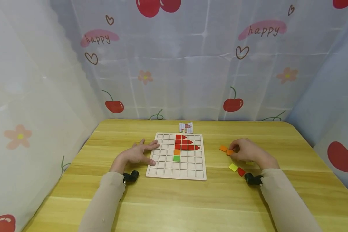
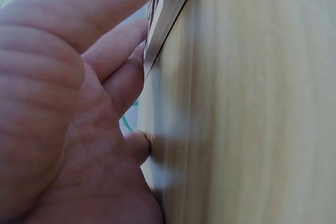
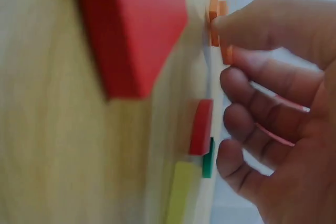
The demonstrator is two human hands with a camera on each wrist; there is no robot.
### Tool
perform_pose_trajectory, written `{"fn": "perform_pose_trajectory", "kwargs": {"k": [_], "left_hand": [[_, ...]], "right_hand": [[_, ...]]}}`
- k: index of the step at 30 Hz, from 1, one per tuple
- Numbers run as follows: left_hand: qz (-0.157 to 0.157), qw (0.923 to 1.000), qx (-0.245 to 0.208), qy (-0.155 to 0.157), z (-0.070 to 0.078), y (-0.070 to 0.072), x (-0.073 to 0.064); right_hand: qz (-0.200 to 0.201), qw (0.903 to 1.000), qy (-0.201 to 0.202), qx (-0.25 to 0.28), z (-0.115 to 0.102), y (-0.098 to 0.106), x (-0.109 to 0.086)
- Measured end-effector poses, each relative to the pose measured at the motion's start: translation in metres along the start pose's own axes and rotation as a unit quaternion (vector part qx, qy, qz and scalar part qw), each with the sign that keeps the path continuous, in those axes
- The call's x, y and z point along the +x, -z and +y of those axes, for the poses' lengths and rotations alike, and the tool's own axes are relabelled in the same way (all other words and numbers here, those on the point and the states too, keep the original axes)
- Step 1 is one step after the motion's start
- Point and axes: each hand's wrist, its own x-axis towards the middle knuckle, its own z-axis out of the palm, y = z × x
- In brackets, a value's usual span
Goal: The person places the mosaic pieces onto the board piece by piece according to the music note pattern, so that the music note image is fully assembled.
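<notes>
Wood tbl (image 1: 179, 206) under both hands; grid board (image 1: 165, 166) btwn them, nearer L, w/ coloured tiles (image 1: 184, 147) set in it. L hand (image 1: 137, 154) spread wide, fingers on board's L edge. R hand (image 1: 247, 150) narrow, thumb & finger pinching orange tile (image 1: 229, 152). Pic card (image 1: 186, 128) beyond board, btwn hands. 2nd orange tile (image 1: 223, 148) just L of R fingertips; yellow tile (image 1: 233, 167) & red tile (image 1: 241, 171) on R hand's near side
</notes>
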Motion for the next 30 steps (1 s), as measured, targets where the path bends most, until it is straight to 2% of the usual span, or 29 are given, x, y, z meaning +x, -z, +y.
{"fn": "perform_pose_trajectory", "kwargs": {"k": [8, 13, 24, 30], "left_hand": [[-0.001, 1.0000, -0.003, 0.000, 0.002, 0.001, 0.001], [-0.002, 1.0000, 0.000, 0.000, 0.002, 0.001, 0.001], [0.002, 1.0000, 0.003, 0.003, 0.001, 0.000, -0.001], [0.004, 1.0000, 0.003, 0.004, 0.001, -0.001, 0.000]], "right_hand": [[0.037, 0.9993, 0.002, 0.006, -0.008, 0.000, 0.002], [0.043, 0.9990, 0.005, 0.011, -0.016, -0.001, 0.003], [0.060, 0.9956, 0.066, 0.029, -0.040, -0.010, 0.009], [0.086, 0.9888, 0.109, 0.054, -0.059, -0.021, 0.011]]}}
